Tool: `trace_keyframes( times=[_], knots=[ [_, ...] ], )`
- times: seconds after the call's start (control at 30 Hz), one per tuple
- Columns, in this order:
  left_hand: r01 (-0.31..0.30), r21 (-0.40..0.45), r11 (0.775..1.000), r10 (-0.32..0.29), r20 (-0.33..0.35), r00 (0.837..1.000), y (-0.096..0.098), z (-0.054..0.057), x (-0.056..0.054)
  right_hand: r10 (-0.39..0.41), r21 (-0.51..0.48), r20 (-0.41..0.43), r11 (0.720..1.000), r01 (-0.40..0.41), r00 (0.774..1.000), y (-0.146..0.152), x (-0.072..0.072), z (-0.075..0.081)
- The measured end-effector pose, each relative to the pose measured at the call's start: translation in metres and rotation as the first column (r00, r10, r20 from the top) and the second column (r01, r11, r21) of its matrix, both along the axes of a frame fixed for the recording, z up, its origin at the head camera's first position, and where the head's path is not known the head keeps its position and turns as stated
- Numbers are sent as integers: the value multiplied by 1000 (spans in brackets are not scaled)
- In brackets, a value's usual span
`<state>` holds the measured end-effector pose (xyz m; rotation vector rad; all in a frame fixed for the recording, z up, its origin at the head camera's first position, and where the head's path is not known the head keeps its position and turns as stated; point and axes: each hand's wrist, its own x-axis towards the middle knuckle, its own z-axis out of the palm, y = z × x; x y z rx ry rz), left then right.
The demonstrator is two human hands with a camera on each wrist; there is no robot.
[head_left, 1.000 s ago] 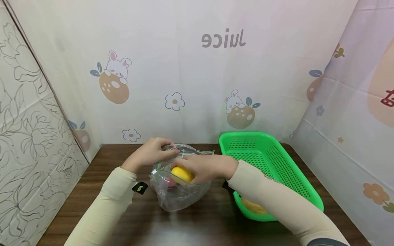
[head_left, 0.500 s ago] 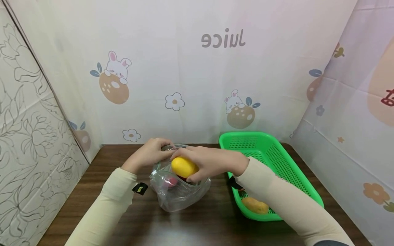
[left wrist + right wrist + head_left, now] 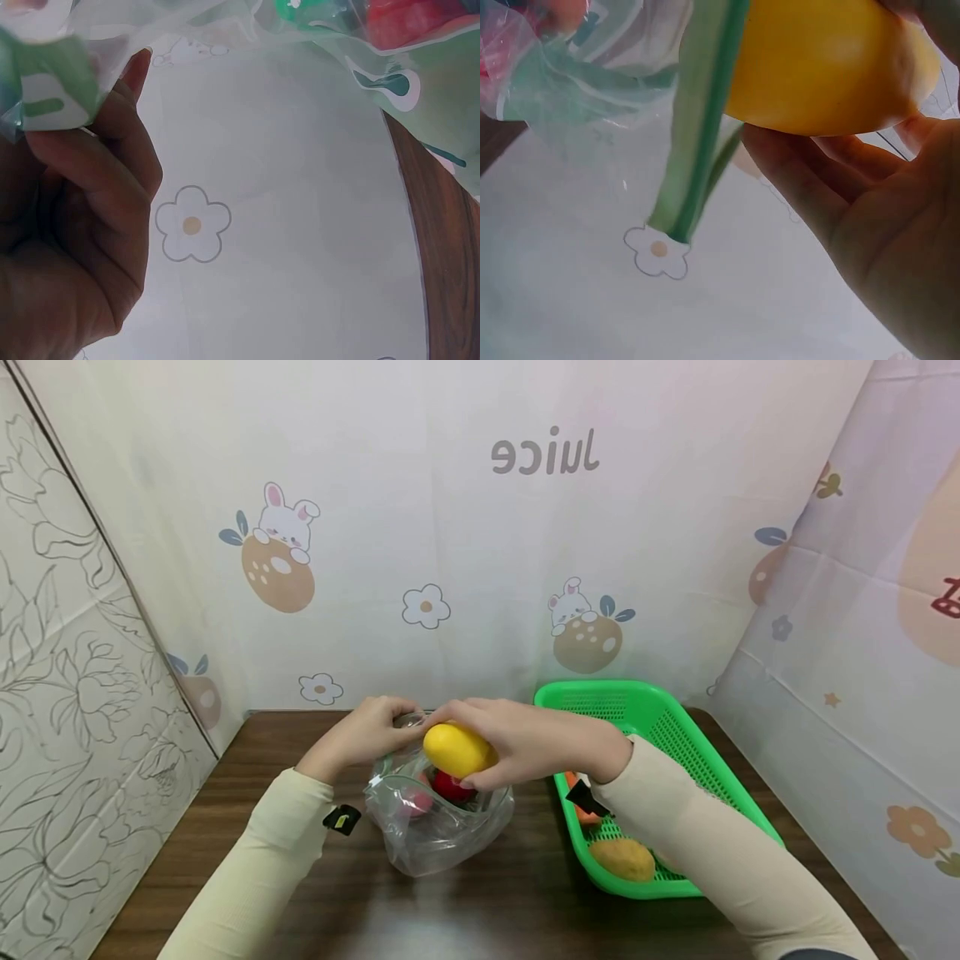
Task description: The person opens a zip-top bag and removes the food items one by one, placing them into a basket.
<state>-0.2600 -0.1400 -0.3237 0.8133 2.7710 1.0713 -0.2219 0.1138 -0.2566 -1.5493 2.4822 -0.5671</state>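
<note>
In the head view, my right hand [image 3: 525, 739] grips a smooth, oval yellow fruit [image 3: 456, 749] above the mouth of a clear zip bag [image 3: 438, 839]. The right wrist view has the yellow fruit [image 3: 817, 67] between thumb and fingers, with the bag's green zip strip [image 3: 697, 120] beside it. My left hand [image 3: 365, 737] pinches the bag's rim at its far left side; its curled fingers [image 3: 112, 180] appear below the plastic in the left wrist view. Inside the bag lie a dark red round fruit [image 3: 452, 787] and a pinkish one [image 3: 416, 800], partly blurred by the plastic.
A green perforated basket [image 3: 750, 814] stands on the right of the brown wooden table [image 3: 300, 893]. It holds a tan potato-like item [image 3: 624, 858] and an orange item [image 3: 587, 814], partly behind my right wrist. A printed cloth wall [image 3: 480, 568] rises behind the table.
My right hand has risen out of the bag mouth and shifted slightly right with the yellow fruit, showing the red fruit beneath. The left hand and bag have barely moved.
</note>
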Motion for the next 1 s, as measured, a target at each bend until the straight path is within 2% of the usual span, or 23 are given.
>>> trace_keyframes(
  times=[0.2,0.5,0.67,1.0],
  knots=[
    [1,4,1000,-1,2,1000,0,-1,-1,-12,-18,-5,1000,12,1000,8,4,8],
    [-11,-11,1000,11,-5,1000,1,-1,0,-82,-46,10,996,83,997,32,9,17],
    [4,-9,1000,-4,0,1000,4,0,1,-100,-66,23,993,101,995,44,11,20],
    [-4,-18,1000,5,8,1000,2,1,3,-170,-51,12,984,170,985,69,12,23]
  ],
)
